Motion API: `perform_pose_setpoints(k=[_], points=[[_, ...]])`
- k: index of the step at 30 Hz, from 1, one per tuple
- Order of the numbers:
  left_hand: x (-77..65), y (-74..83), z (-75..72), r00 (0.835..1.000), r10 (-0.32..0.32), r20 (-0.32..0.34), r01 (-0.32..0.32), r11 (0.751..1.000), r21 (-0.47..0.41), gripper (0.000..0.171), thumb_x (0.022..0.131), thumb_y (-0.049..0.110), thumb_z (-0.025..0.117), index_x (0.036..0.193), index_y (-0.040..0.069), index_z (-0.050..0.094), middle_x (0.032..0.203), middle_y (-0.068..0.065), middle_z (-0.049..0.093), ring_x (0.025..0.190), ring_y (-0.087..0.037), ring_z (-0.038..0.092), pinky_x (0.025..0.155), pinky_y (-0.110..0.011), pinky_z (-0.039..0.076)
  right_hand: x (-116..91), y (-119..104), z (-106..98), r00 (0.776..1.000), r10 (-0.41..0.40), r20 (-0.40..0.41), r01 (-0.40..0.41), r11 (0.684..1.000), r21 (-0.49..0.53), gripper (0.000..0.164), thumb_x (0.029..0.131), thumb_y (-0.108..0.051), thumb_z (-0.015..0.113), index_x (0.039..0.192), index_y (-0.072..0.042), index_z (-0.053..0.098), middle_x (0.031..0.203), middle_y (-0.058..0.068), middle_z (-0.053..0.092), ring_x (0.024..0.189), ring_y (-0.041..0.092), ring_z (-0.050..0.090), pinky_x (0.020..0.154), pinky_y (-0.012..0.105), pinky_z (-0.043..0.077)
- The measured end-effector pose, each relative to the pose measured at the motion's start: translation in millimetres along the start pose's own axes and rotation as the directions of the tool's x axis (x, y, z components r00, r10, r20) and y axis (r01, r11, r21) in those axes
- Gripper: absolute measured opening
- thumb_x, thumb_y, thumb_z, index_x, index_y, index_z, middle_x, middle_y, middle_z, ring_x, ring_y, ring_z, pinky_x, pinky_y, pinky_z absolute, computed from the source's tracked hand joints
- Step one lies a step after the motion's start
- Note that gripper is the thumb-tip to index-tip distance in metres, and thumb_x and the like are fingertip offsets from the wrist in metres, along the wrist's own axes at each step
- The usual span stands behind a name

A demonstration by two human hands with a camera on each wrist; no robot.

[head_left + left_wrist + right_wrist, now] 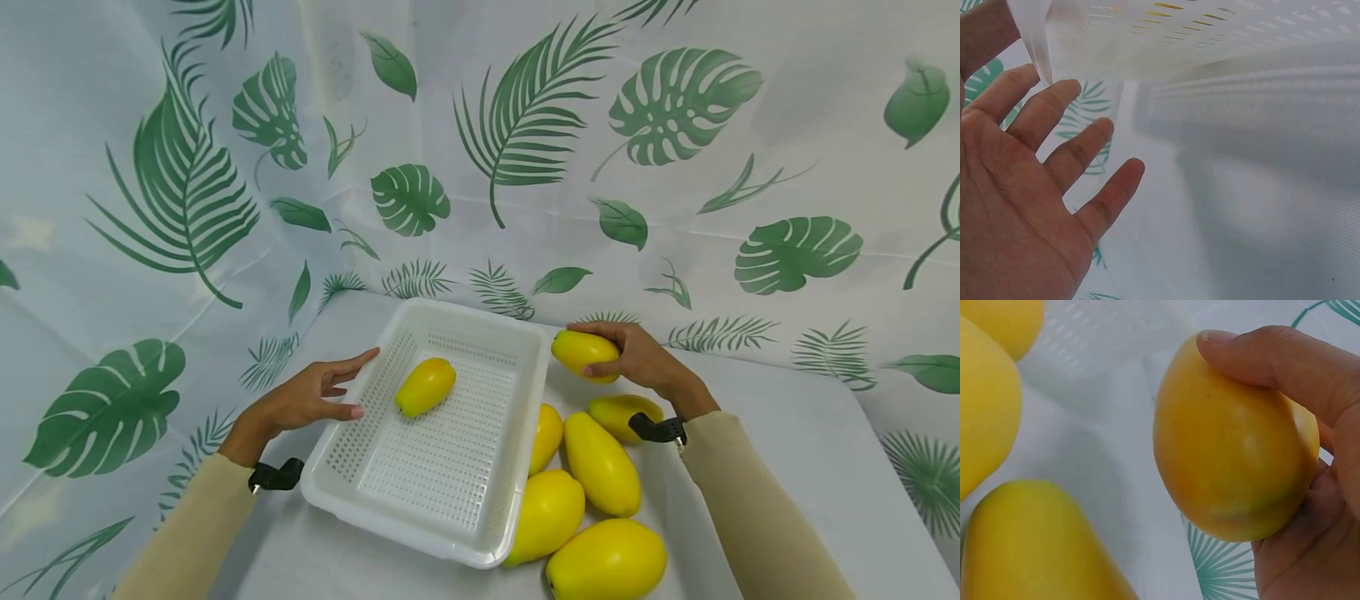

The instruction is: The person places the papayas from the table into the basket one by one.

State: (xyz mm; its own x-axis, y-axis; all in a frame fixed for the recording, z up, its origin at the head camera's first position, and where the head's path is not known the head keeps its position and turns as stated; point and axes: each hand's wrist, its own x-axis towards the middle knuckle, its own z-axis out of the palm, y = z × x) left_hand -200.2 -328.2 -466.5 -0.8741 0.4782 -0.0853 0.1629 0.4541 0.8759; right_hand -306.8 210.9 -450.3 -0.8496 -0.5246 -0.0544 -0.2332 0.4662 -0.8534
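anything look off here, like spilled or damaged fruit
Nothing looks spilled or broken. The only small oddity is on the held yellow fruit: a few tiny dark specks and, lower down in the right wrist view, a greenish patch on otherwise smooth yellow skin, possibly just natural marks. The white basket shows no visible cracks.

This is looking like a small screened-off recording booth, with the wider building remaining unclear. White leaf-printed sheeting (540, 250) is hanging along the far and left sides, meeting in a creased corner, and is showing beyond the right edge of a white table (772, 450). The table is standing close against this sheeting, and black wrist cameras (279, 475) are sitting at the person's sleeves (750, 500).
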Motion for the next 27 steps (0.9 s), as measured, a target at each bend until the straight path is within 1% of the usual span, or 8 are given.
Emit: perform_pose_setpoints(k=[3, 6, 12, 18, 21, 27], points=[[0.0, 0.0, -0.1, 1.000, 0.000, -0.001, 0.000, 1.000, -0.007, 0.091, 0.093, 0.028, 0.081, 0.169, 0.020, 0.032, 0.173, -0.011, 0.035, 0.152, -0.047, 0.044, 0.117, -0.075, 0.041, 0.0, -2.9, -1.0, 1.000, 0.000, 0.000, 0.000, 1.000, 0.008, 0.070, 0.089, -0.017, 0.087, 0.153, -0.017, 0.059, 0.150, 0.013, 0.061, 0.115, 0.028, 0.063, 0.098, 0.018, 0.056], [0.0, -0.3, 0.2, 1.000, -0.002, -0.002, 0.002, 1.000, -0.006, 0.091, 0.093, 0.030, 0.082, 0.169, 0.021, 0.032, 0.173, -0.012, 0.036, 0.152, -0.047, 0.045, 0.117, -0.075, 0.041, 0.3, -6.1, -1.7, 1.000, 0.004, 0.001, -0.004, 1.000, 0.020, 0.070, 0.089, -0.017, 0.087, 0.153, -0.018, 0.059, 0.151, 0.011, 0.061, 0.117, 0.028, 0.063, 0.099, 0.018, 0.056], [-0.5, -0.1, 0.3, 1.000, -0.001, -0.005, 0.001, 1.000, -0.002, 0.092, 0.093, 0.032, 0.082, 0.169, 0.020, 0.032, 0.173, -0.012, 0.035, 0.151, -0.048, 0.046, 0.117, -0.074, 0.041, 1.0, -10.1, -3.4, 1.000, 0.014, 0.002, -0.014, 1.000, 0.010, 0.070, 0.090, -0.020, 0.087, 0.154, -0.024, 0.059, 0.151, 0.007, 0.061, 0.117, 0.029, 0.063, 0.099, 0.019, 0.057], [-1.4, 1.2, 0.5, 1.000, -0.011, -0.010, 0.011, 1.000, 0.000, 0.091, 0.093, 0.029, 0.081, 0.169, 0.020, 0.032, 0.173, -0.012, 0.035, 0.152, -0.048, 0.045, 0.117, -0.074, 0.041, 3.4, -14.2, -3.9, 1.000, -0.019, 0.010, 0.018, 0.999, 0.028, 0.070, 0.091, -0.017, 0.086, 0.155, -0.023, 0.058, 0.152, 0.008, 0.061, 0.117, 0.028, 0.063, 0.100, 0.020, 0.057], [-1.2, 1.8, 0.9, 1.000, -0.013, -0.011, 0.013, 1.000, -0.003, 0.091, 0.093, 0.030, 0.082, 0.169, 0.021, 0.032, 0.173, -0.011, 0.035, 0.152, -0.048, 0.044, 0.117, -0.075, 0.040, 4.5, -17.8, -3.6, 0.999, -0.035, 0.013, 0.035, 0.999, 0.035, 0.070, 0.091, -0.017, 0.085, 0.155, -0.022, 0.057, 0.151, 0.007, 0.061, 0.117, 0.028, 0.064, 0.100, 0.021, 0.058], [-0.4, 1.3, 0.9, 1.000, 0.004, -0.012, -0.004, 1.000, 0.000, 0.090, 0.093, 0.028, 0.081, 0.168, 0.020, 0.032, 0.173, -0.011, 0.035, 0.153, -0.048, 0.043, 0.117, -0.075, 0.041, 6.5, -26.8, -1.4, 0.998, -0.051, 0.026, 0.050, 0.998, 0.034, 0.070, 0.091, -0.018, 0.085, 0.155, -0.024, 0.057, 0.151, 0.006, 0.062, 0.116, 0.028, 0.064, 0.100, 0.022, 0.058]])
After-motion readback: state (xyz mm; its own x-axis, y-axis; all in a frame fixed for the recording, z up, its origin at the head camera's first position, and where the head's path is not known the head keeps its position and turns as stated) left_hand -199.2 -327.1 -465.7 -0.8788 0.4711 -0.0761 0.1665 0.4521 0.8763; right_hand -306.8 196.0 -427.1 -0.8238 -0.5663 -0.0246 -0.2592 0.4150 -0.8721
